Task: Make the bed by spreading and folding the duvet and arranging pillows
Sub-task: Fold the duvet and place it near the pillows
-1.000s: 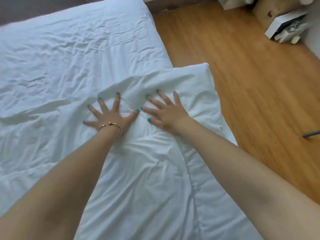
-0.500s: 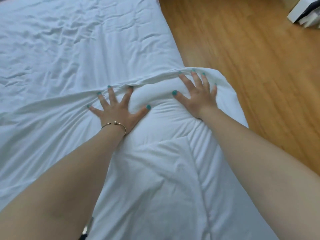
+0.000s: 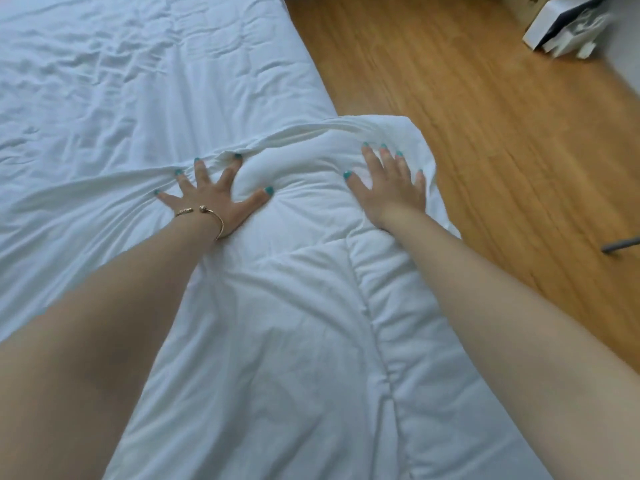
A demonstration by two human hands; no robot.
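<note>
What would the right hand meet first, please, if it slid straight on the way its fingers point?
The right hand would likely first meet the bunched top edge of the duvet just past its fingertips; beyond that lies the wooden floor.

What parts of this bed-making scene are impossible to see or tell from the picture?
Head view, the only one:
- Pillows: none in frame.
- Duvet: near end cut off by the bottom edge, partly behind both forearms.
- White box on the floor: blurred, clipped at the top edge.
- Left hand and right hand: palms hidden, pressed down.
</note>
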